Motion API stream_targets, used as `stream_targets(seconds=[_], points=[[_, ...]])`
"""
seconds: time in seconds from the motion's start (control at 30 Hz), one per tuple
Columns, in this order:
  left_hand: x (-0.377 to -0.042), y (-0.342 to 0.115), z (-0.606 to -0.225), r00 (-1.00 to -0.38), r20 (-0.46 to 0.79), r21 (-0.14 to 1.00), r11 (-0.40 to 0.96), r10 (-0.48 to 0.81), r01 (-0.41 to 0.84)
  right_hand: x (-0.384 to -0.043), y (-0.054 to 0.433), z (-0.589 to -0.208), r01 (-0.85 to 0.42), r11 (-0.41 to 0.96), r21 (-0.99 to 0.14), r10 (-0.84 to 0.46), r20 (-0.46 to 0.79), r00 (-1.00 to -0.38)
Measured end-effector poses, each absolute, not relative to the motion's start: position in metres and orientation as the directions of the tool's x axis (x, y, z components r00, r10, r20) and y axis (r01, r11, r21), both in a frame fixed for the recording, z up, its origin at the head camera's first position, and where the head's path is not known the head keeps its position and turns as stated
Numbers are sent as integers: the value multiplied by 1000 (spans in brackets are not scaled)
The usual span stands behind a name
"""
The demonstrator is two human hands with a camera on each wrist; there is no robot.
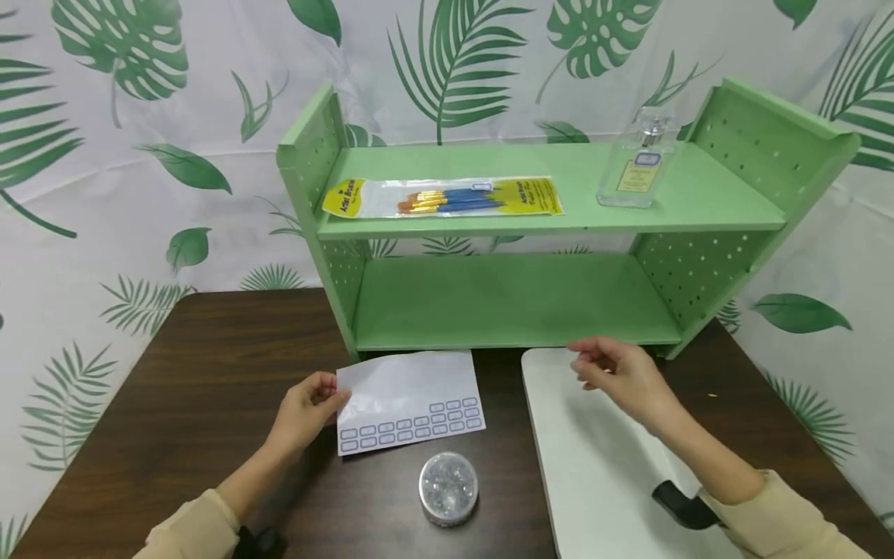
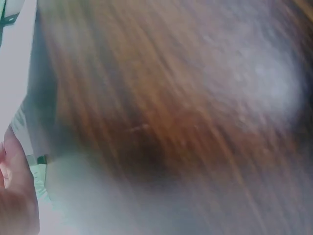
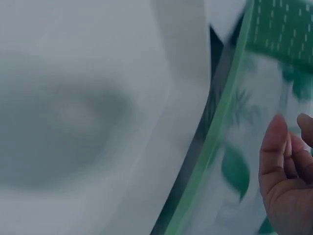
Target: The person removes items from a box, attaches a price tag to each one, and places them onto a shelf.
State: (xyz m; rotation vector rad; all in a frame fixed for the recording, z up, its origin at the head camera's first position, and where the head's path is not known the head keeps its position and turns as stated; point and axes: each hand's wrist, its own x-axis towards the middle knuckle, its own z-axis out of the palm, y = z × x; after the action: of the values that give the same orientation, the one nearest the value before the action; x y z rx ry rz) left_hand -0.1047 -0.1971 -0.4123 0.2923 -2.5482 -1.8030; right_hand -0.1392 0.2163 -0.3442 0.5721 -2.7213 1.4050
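Observation:
My left hand (image 1: 307,411) pinches the left edge of a white sheet of stickers (image 1: 405,388), which lifts slightly off the table. Small blue-framed labels run in rows along the sheet's lower edge. In the left wrist view the sheet (image 2: 17,63) and part of the hand (image 2: 17,186) show at the far left. Above the far end of a white board (image 1: 594,442) hovers my right hand (image 1: 628,380), its fingers loosely bent. A gap shows between thumb and fingertips in the right wrist view, with nothing visible held in that hand (image 3: 288,176).
A green two-tier shelf (image 1: 517,303) stands at the back. On its upper tier are a pack of artist brushes (image 1: 447,198) and a clear perfume bottle (image 1: 635,171), each bearing a small blue-framed label. A round clear-topped container (image 1: 448,487) sits on the dark wooden table (image 1: 209,373).

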Motion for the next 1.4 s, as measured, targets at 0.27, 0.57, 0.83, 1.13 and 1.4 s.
stream_targets(seconds=[0.27, 0.57, 0.83, 1.13, 1.4], points=[[-100, -202, -406, -970, -206, 963, 148, -126, -223, -145, 151, -358, -194, 420, -887, -401, 10, -916], [-96, -201, -395, -968, -230, 967, 89, -101, -239, -142, 124, -373, -105, 355, -929, -416, -56, -907], [-100, -193, -387, -969, -235, 968, 78, -71, -241, -139, 111, -369, -87, 321, -943, -363, -38, -931], [-102, -185, -383, -968, -237, 968, 64, -77, -242, -136, 108, -367, -85, 347, -934, -321, -33, -947], [-102, -181, -380, -968, -235, 970, 42, -86, -240, -134, 107, -365, -28, 321, -947, -332, -85, -939]])
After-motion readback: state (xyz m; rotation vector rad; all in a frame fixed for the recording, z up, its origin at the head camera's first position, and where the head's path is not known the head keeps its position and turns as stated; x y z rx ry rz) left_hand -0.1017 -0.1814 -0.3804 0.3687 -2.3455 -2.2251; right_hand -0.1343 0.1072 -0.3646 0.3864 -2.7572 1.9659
